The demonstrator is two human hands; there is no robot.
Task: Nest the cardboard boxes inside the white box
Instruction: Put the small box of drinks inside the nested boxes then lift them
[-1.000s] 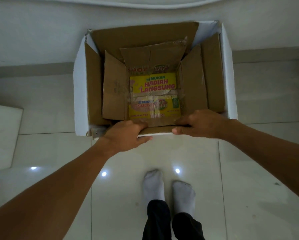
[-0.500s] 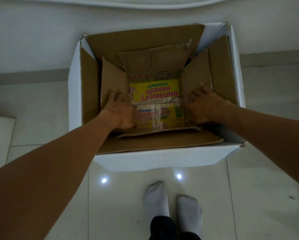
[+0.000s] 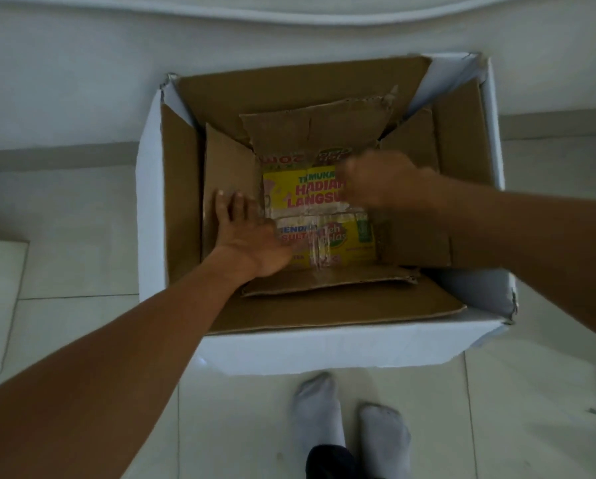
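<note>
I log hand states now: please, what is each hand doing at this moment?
Left hand: open, flat against the inner cardboard box left flap, holding nothing.
Right hand: blurred, above the box; grip cannot be told.

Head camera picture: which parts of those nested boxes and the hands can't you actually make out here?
- Right hand: motion-blurred in the head view, so its fingers and any grip cannot be told.
- Yellow printed label on the innermost box floor: its right part is covered by the right hand, its near-left corner by the left hand.
- Small print on the green logo: too blurred to read.
- White box: its floor is hidden by the cardboard boxes inside.
</note>
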